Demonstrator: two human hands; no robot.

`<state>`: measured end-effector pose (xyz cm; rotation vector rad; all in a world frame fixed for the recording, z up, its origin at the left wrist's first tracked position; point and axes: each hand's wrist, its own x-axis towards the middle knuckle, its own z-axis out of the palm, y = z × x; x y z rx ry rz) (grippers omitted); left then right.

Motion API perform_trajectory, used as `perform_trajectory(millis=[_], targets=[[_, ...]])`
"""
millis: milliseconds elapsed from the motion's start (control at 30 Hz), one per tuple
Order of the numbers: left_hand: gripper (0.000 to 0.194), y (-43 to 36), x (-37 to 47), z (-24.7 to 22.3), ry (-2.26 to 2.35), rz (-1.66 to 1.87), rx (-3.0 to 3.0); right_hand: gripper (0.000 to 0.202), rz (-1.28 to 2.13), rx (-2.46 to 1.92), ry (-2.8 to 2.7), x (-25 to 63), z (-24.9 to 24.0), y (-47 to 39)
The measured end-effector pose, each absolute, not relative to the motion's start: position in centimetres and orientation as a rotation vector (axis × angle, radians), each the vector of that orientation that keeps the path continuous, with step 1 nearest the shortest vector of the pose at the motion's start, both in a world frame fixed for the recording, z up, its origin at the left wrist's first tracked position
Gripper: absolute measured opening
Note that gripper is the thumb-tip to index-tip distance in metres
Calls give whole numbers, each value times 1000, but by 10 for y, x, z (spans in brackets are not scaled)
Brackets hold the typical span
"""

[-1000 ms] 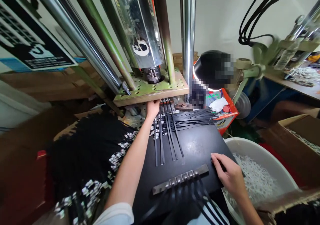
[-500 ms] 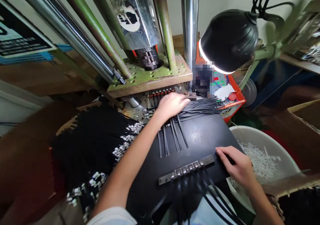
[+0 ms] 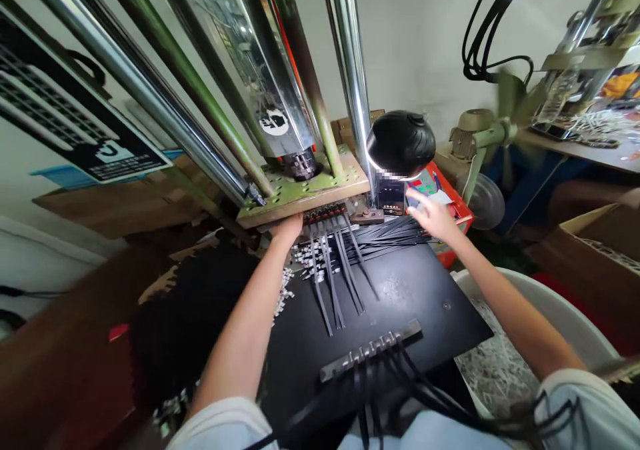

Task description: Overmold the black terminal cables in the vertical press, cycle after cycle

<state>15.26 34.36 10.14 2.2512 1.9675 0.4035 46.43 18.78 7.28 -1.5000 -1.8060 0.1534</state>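
Fingers (image 3: pixel 421 200) splay on the right hand (image 3: pixel 438 219); the left hand's (image 3: pixel 287 229) hide beneath the press plate (image 3: pixel 306 199), grip unclear.

The head-worn camera looks forward and down from the near side of the worktop (image 3: pixel 425 297), at close range, taking in the left hand (image 3: pixel 288 228), right hand (image 3: pixel 436 217) and press (image 3: pixel 306 199).

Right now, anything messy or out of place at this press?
Yes: loose black strips lie crisscrossed at the far end of the black table, unlike the spaced row of strips below the press plate. No visible damage.
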Motion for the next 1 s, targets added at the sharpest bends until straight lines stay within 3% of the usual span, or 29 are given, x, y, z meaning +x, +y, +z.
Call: perform_trajectory(millis=[167, 300, 433, 600, 733, 900, 1000], targets=[[55, 294, 144, 90, 1890, 442, 2087, 32, 232, -1274, -2028, 390, 77, 169], [50, 226, 140, 80, 1784, 592, 2120, 69, 1, -1545, -2159, 337, 87, 201], [37, 180, 127, 78, 1908, 701, 2292, 32, 73, -1737, -2284, 319, 92, 214], [38, 174, 103, 76, 2378, 550, 2273, 27, 39, -1716, -2361, 325, 117, 184], [37, 182, 89, 79, 2463, 670, 2125, 24, 79, -1691, -2355, 328, 125, 191], [31, 174, 86, 88, 2014, 1041, 2136, 54, 205, -1578, -2415, 338, 92, 218], [36, 167, 93, 86, 1512, 1149, 1866, 22, 191, -1563, -2327, 378, 90, 219]])
